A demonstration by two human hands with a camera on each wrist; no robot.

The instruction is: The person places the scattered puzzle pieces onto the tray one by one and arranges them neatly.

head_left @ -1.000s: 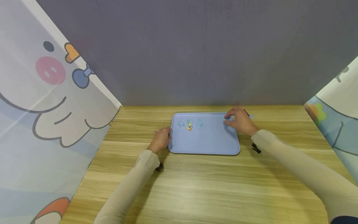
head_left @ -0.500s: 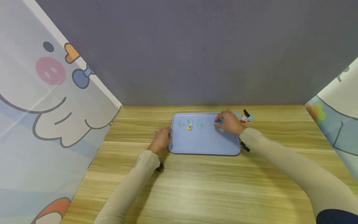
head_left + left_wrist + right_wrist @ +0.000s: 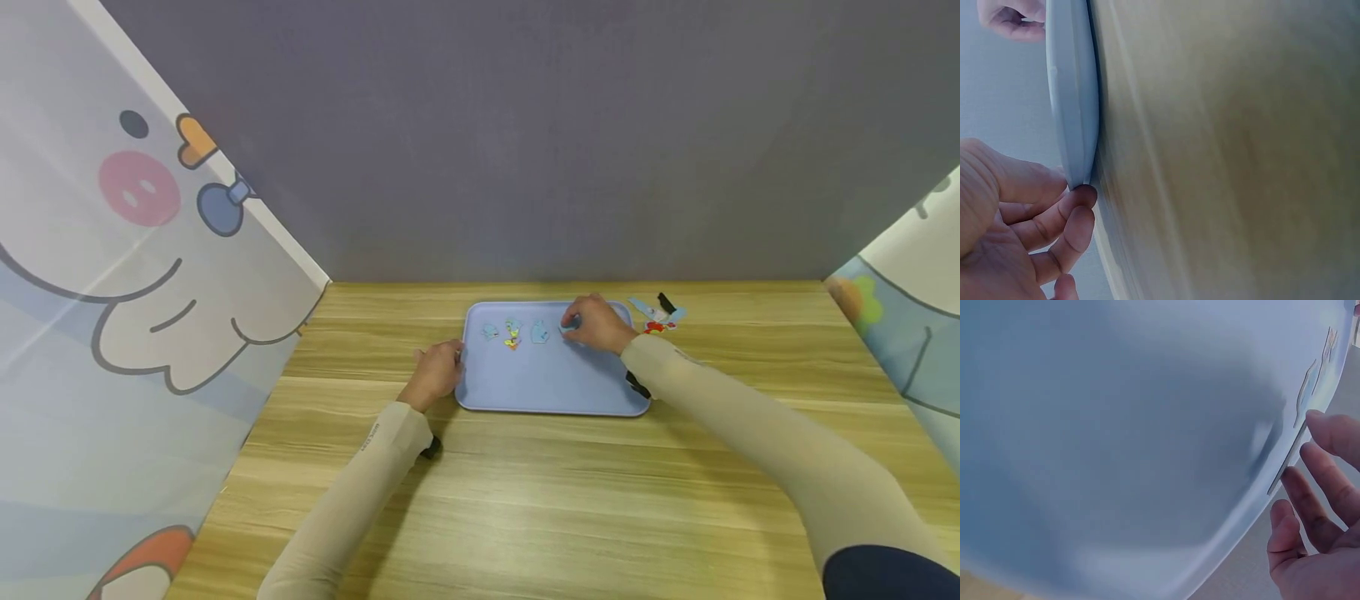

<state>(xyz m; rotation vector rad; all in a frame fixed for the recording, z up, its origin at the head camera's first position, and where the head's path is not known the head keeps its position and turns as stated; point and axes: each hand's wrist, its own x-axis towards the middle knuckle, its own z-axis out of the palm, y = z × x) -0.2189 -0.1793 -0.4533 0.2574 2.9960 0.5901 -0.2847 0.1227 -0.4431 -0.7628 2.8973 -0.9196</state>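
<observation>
A light blue-purple tray [image 3: 551, 383] lies on the wooden table. My left hand [image 3: 438, 372] holds its left rim; in the left wrist view, the thumb and a fingertip pinch the tray edge [image 3: 1075, 125]. Above the right part of the tray, my right hand [image 3: 596, 325] pinches a thin light blue puzzle piece [image 3: 1286, 459] between thumb and fingers. Just left of it lies another light blue puzzle piece [image 3: 540, 332]. Further left are a yellow-and-blue piece group [image 3: 512, 332] and a small blue piece [image 3: 490, 332]. The pieces' prints are too small to read.
Several colourful pieces [image 3: 657, 315], with red, black and blue parts, lie on the table [image 3: 525, 500] just beyond the tray's right end. A grey wall panel [image 3: 525, 167] rises at the table's back edge. Cartoon-printed walls [image 3: 150, 333] stand at both sides.
My right hand has moved left over the tray with its blue puzzle piece, closer to the other pieces. The colourful pieces on the right came into sight. My left hand stays at the rim.
</observation>
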